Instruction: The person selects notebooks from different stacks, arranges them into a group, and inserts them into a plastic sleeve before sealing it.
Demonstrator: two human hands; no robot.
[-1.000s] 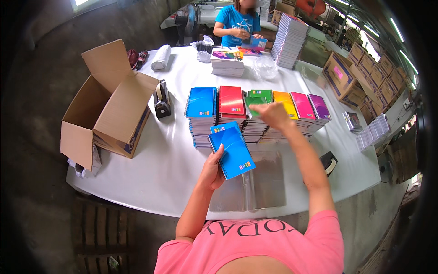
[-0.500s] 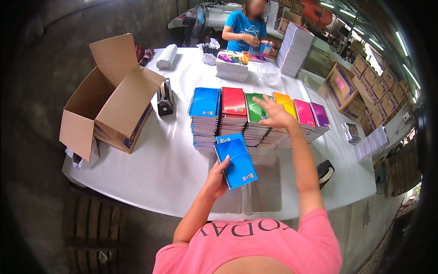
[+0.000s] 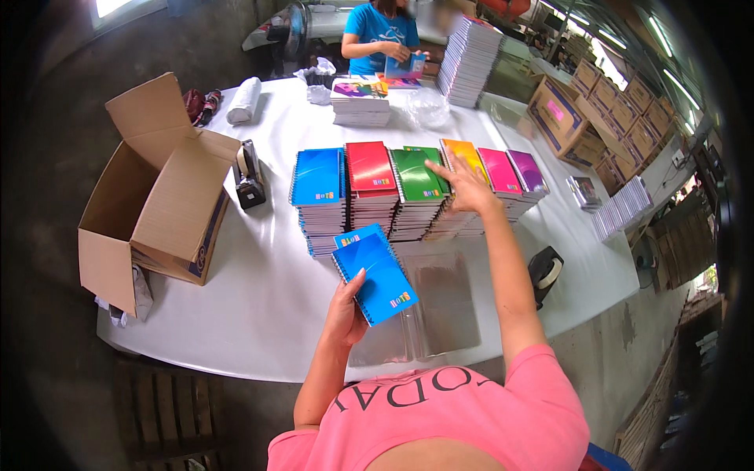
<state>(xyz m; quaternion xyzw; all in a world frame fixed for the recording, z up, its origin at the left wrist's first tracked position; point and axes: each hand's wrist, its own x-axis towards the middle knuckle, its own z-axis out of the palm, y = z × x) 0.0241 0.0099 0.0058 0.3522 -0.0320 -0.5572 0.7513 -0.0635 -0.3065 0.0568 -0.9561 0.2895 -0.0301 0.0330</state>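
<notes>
As the left fingers (image 3: 355,286) grip at least two blue notebooks (image 3: 378,282), thumb across the top cover, the right fingers (image 3: 446,173) spread wide above a green stack (image 3: 415,174) and a yellow stack (image 3: 464,147); whether they touch either cannot be told. The held notebooks, fanned and tilted over the white surface (image 3: 228,322), show glossy covers with paler curves, multicolored lettering near a lower corner and spiral binding along one long edge. Just beyond stand a blue stack (image 3: 318,177), a red stack (image 3: 369,166), a pink stack (image 3: 499,169) and a purple stack (image 3: 527,170). Farther out are an open cardboard box (image 3: 177,200), left, and a co-worker (image 3: 380,33) in blue, opposite.
</notes>
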